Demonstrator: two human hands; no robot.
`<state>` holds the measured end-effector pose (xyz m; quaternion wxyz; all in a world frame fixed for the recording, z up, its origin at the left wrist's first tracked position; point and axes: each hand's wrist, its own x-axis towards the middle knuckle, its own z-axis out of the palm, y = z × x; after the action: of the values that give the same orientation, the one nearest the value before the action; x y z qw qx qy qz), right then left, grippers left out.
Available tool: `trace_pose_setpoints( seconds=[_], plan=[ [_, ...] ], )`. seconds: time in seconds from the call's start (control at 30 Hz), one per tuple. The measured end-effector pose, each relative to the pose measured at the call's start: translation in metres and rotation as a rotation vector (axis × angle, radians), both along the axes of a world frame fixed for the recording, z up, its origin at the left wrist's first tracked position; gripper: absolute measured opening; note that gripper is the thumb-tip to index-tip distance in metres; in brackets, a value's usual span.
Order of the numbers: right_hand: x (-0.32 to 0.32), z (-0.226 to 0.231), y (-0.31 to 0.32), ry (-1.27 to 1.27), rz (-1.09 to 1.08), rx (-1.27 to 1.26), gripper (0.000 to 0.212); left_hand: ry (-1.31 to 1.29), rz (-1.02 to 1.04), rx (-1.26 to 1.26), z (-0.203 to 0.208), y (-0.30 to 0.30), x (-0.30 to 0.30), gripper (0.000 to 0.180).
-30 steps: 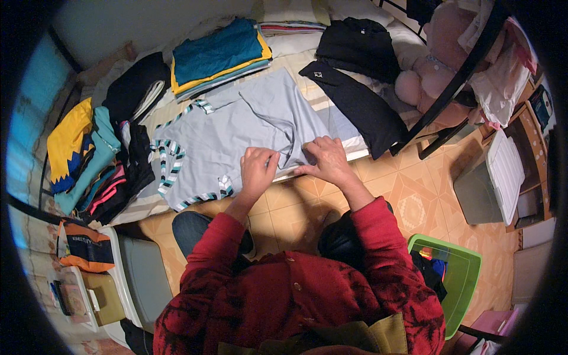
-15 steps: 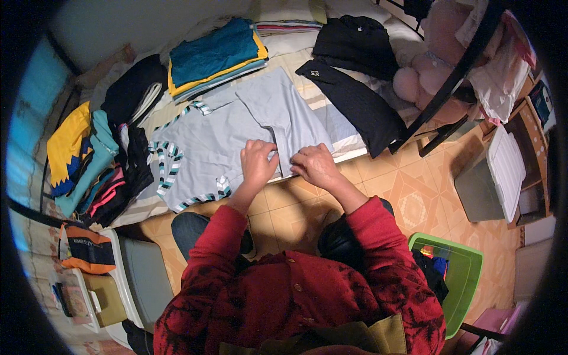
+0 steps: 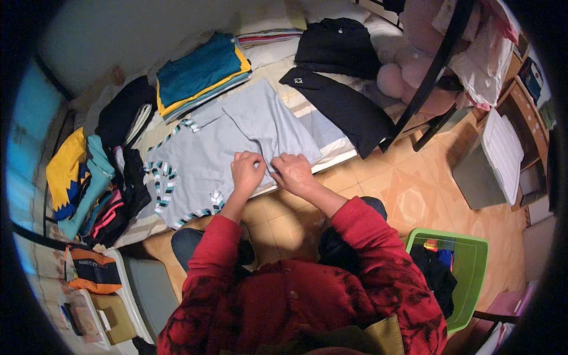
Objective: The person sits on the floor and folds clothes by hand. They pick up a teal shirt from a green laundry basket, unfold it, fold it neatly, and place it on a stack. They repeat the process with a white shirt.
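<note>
A pale grey-blue sleeveless top with black, white and teal striped trim lies spread on the bed, its trimmed openings toward the left. A raised fold of its cloth runs down toward my hands. My left hand is closed at the near edge of the top, thumb and fingers pinching the cloth. Close to its right, my right hand is closed on the same edge, fingers bent over the fabric. The fingertips of both hands are partly hidden by the knuckles.
Beyond the top sits a folded stack in teal and yellow. Black garments lie right, mixed clothes left. A green bin with clothes stands on the floor at right; a grey lidded box is farther back.
My right hand has moved left, closer to my left hand, and the cloth between them has bunched more. The whole view has shifted slightly.
</note>
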<state>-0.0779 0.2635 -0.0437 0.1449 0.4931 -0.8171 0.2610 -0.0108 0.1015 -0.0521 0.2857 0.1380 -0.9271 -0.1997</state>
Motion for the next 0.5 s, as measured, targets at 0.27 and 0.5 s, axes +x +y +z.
trace_pose_setpoints(
  seconds=[0.27, 0.5],
  plan=[
    [-0.002, -0.003, -0.002, -0.082, 0.124, -0.113, 0.016, -0.031, -0.045, 0.157, -0.001, -0.017, -0.010, 0.010],
    [-0.003, -0.001, 0.005, -0.119, 0.237, 0.095, 0.028, -0.112, -0.014, 0.683, -0.002, -0.028, -0.020, 0.044]
  ],
)
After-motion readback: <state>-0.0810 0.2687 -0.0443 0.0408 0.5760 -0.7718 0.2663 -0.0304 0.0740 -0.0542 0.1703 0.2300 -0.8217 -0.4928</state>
